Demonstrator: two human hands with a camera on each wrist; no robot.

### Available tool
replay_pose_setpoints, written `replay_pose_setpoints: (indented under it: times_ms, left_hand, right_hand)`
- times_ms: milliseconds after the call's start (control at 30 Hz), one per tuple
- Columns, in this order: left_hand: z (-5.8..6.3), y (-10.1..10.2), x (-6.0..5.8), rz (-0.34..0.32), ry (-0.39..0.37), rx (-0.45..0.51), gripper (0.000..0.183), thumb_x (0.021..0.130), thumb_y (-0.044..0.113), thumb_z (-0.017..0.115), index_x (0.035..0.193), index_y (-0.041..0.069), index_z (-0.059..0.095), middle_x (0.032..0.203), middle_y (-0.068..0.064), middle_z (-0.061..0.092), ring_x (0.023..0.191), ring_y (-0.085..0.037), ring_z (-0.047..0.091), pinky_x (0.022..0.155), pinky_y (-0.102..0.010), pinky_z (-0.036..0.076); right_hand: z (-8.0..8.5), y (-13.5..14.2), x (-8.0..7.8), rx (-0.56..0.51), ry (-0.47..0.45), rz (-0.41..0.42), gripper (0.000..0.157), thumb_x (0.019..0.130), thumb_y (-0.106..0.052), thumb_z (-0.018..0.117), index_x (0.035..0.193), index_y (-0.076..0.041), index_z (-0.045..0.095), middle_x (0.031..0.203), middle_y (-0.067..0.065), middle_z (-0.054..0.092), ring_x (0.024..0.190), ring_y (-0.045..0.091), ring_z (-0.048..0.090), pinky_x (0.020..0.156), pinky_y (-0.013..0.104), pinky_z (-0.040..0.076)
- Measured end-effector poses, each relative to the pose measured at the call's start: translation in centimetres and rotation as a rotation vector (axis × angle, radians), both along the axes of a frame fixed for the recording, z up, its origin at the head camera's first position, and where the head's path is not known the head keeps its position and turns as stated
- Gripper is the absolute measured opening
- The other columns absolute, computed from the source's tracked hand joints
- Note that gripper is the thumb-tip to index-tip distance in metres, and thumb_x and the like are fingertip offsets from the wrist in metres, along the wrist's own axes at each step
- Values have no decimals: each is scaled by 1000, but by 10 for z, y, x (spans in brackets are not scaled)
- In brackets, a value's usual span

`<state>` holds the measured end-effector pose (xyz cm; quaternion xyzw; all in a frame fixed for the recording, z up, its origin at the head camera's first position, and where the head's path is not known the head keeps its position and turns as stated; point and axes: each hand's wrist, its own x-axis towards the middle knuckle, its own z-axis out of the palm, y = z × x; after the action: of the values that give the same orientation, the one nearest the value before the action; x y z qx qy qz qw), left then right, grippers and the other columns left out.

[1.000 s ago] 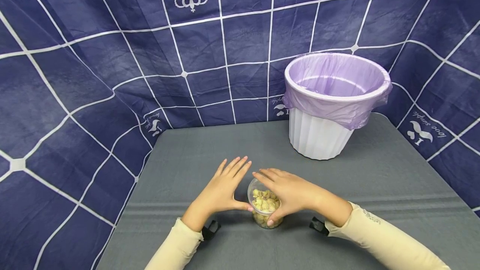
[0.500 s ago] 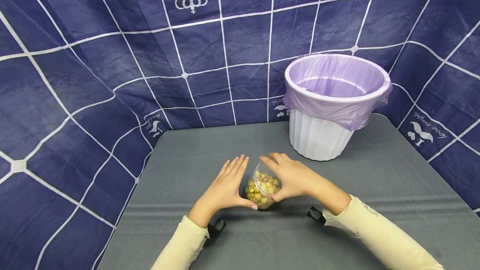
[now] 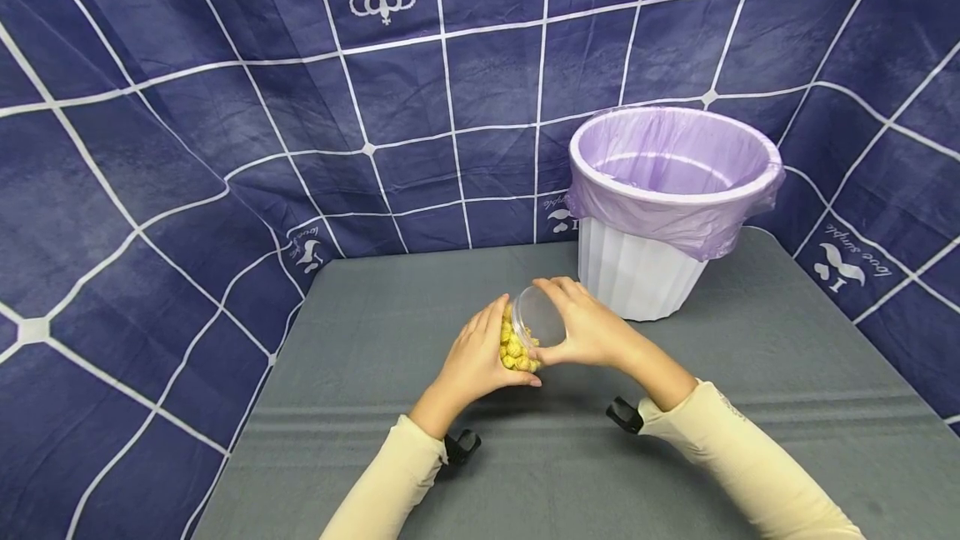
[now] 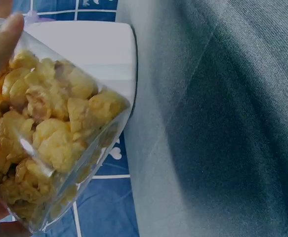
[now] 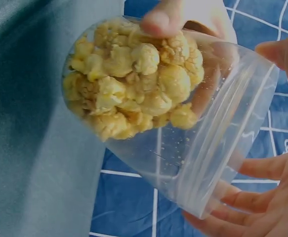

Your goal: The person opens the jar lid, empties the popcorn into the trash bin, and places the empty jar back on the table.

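Note:
A clear plastic jar [image 3: 516, 350] of yellow popcorn [image 5: 134, 84] is held up off the grey table, tipped over so its round clear lid [image 3: 542, 319] faces right. My left hand [image 3: 474, 361] grips the jar around its popcorn-filled end, thumb along the near side. At the lid end my right hand [image 3: 592, 327] spreads its fingers and thumb around the rim and holds it. The left wrist view has the popcorn end of the jar large at left, with fingertips at its edges. In the right wrist view the popcorn lies toward the bottom end, away from the lid.
A white bin [image 3: 637, 273] lined with a purple plastic bag [image 3: 675, 223] stands at the back right of the grey table [image 3: 390, 290]. Blue cloth with white grid lines [image 3: 480, 90] hangs around the back and sides.
The jar has risen from the table and tipped with its lid to the right. Both hands moved away from me with it, and the left hand closed in around its other end.

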<state>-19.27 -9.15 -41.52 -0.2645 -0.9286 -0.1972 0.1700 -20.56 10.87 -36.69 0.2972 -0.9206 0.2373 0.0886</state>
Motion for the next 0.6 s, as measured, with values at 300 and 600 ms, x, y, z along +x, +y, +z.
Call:
replay_pose_setpoints:
  times_ms: [300, 600]
  left_hand:
    - [2, -1, -3, 28, 161, -6, 107, 48, 59, 78, 133, 8, 37, 126, -8, 51, 113, -26, 50, 95, -42, 41]
    - [2, -3, -4, 25, 228, -17, 103, 47, 55, 79, 130, 8, 40, 122, -7, 53, 110, -24, 50, 91, -42, 41]
  right_hand:
    - [-4, 2, -3, -38, 46, 58, 96, 57, -48, 74, 136, -10, 36, 125, 14, 46, 111, 30, 47, 88, 46, 46]
    - [-10, 3, -4, -42, 138, 142, 96, 54, -44, 74, 135, -11, 35, 125, 13, 44, 110, 30, 47, 84, 46, 48]
